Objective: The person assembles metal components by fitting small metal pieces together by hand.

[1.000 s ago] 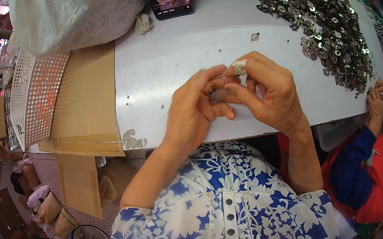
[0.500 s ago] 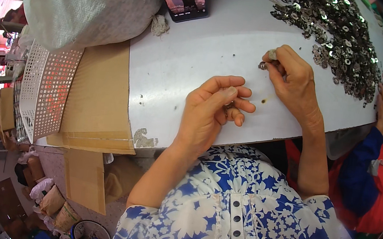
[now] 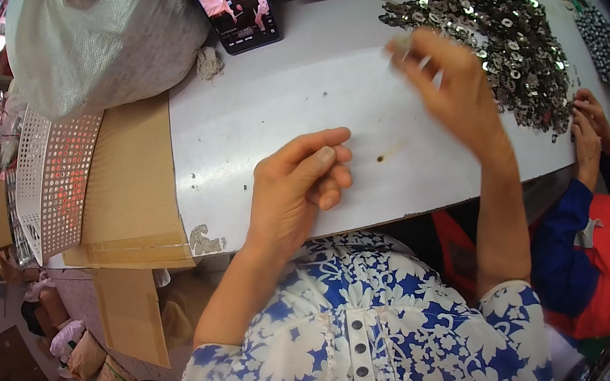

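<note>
My left hand (image 3: 292, 181) hovers over the white tabletop near its front edge. Its fingers are curled in and the thumb presses against them; whatever lies inside is hidden. My right hand (image 3: 449, 90) is raised in front of a heap of small shiny metal pieces (image 3: 526, 62), many of them ring-like with a hole. Motion smears its fingertips, so I cannot make out anything between them. A pale grey wrap (image 3: 403, 43) covers one fingertip of that hand.
A phone (image 3: 231, 0) showing a video leans at the back, beside a white woven sack (image 3: 103, 25). Brown cardboard (image 3: 132, 183) and a perforated white basket (image 3: 62, 189) are at the left. Another person's hands (image 3: 589, 135) rest at the table's right edge, near the heap.
My right hand has moved up toward the heap; the small metal piece seen at its fingertips is no longer discernible. My left hand's fingers have curled tighter. The whole view has shifted.
</note>
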Tool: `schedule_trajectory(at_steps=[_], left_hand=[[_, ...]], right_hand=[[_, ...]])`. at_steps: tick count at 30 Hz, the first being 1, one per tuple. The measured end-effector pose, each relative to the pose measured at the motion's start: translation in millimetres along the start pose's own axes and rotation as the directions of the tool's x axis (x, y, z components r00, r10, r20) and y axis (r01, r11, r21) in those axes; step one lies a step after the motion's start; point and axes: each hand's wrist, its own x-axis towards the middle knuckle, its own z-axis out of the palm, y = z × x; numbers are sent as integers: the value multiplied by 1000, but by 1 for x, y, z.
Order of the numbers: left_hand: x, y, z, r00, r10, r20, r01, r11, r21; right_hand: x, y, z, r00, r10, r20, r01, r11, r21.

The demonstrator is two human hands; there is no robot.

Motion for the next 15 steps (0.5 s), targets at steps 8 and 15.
schedule_trajectory(at_steps=[8, 15], left_hand=[[1, -2, 1, 999, 20, 38, -18, 998, -61], [3, -1, -2, 999, 15, 49, -11, 995, -101]], right_hand=[[30, 76, -15, 987, -157, -35, 85, 694, -715], [0, 12, 4, 980, -106, 169, 124, 987, -98]])
